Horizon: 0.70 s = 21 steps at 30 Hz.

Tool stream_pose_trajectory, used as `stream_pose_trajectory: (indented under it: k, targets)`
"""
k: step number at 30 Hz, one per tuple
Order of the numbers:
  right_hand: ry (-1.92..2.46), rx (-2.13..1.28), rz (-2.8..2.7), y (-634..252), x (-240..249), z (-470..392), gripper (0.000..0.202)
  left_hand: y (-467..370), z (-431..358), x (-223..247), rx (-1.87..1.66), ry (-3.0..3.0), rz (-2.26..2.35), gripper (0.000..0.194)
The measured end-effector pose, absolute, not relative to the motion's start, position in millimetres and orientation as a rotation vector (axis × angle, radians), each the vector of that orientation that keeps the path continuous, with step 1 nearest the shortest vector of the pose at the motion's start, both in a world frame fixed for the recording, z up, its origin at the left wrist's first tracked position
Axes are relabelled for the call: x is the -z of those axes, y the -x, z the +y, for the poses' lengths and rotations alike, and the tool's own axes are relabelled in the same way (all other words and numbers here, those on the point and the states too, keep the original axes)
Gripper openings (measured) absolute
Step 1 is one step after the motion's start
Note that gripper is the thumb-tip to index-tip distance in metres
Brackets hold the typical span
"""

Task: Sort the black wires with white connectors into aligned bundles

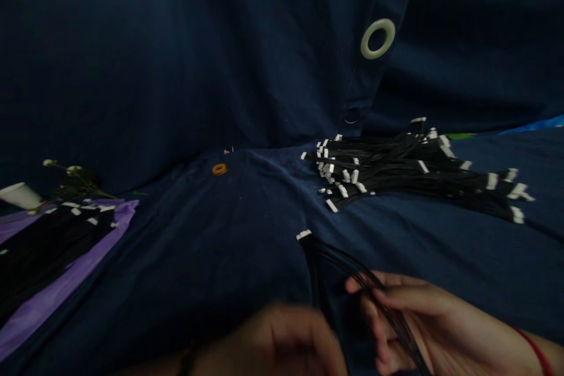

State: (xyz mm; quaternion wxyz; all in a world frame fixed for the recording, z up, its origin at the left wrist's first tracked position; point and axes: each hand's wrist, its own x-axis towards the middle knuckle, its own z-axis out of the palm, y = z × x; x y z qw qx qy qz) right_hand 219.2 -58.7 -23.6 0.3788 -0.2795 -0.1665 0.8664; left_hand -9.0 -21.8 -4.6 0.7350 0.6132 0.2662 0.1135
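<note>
Black wires run between the thumb and fingers of my right hand (427, 311), belonging to a wire harness with a white connector (304, 235) at its end. The connector is at the middle of the view, above both hands. Other strands drop from it toward my left hand (291, 335), which is low in the view and smeared by motion. Its fingers look curled, but whether they grip the strands is hidden. Beyond my right hand lies a large pile of black wire harnesses (388, 158) with white connectors at both ends.
Dark blue cloth (247, 247) covers the surface and hangs behind, with a pale ring eyelet (378, 39) in it. A yellow tape roll (220, 169) lies toward the back. At left are more black harnesses (53, 247) on purple plastic (70, 288), a white cup (20, 194) and flowers (74, 171).
</note>
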Motion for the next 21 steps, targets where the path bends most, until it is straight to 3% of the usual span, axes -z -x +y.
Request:
stream_pose_trajectory:
  k: [2,4,8,10,16,21]
  targets:
    - [0.694,-2.214,-0.437,-220.0,25.0,-59.2,0.025,7.2,-8.8,4.4,-0.495,-1.471,0.757,0.020]
    - [0.668,-2.215,-0.447,-221.0,25.9,-59.7,0.025,5.9,3.4,6.0,-0.609,-1.991,0.855,0.019]
    - [0.667,-2.220,-0.456,-222.3,26.1,-59.7,0.025,4.2,12.7,10.8,-0.208,-2.590,0.708,0.042]
    - [0.668,-2.219,-0.452,-222.5,25.9,-59.0,0.025,3.3,11.6,11.5,-0.070,-2.687,0.698,0.044]
    - [0.681,-2.220,-0.452,-222.8,27.1,-58.2,0.025,2.3,14.4,12.0,-0.069,-2.637,0.719,0.023]
    - [0.690,-2.218,-0.462,-222.5,28.5,-58.6,0.026,5.3,16.1,13.0,-0.155,-2.610,0.661,0.027]
